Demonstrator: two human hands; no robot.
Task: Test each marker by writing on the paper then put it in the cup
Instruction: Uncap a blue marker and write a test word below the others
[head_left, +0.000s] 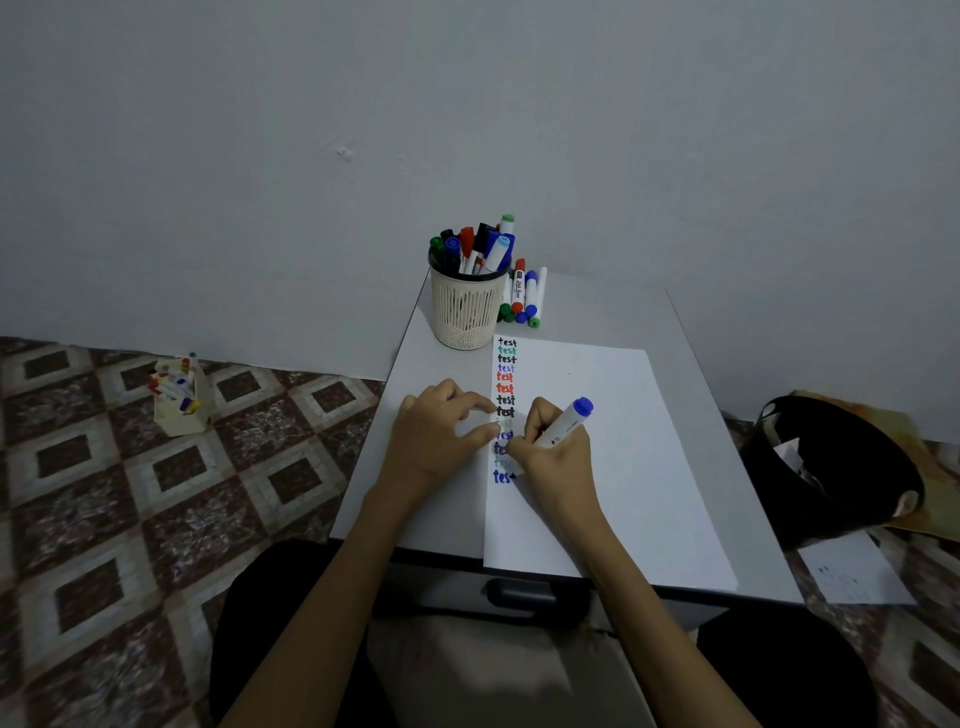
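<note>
Marker, blue, is sitting in R hand, fingers wrapped round barrel in writing grip; tip hidden, blue end pointing back toward cup. Hand is working at bottom of "test" column on paper, nearer the person than cup. L hand is pinning paper's edge, fingers loosely bent, grasping nothing. Judgement: word needs light, even pressure w/ sheet pinned flat, so ink flow reads clearly. Loose markers are lying just right of cup.
</note>
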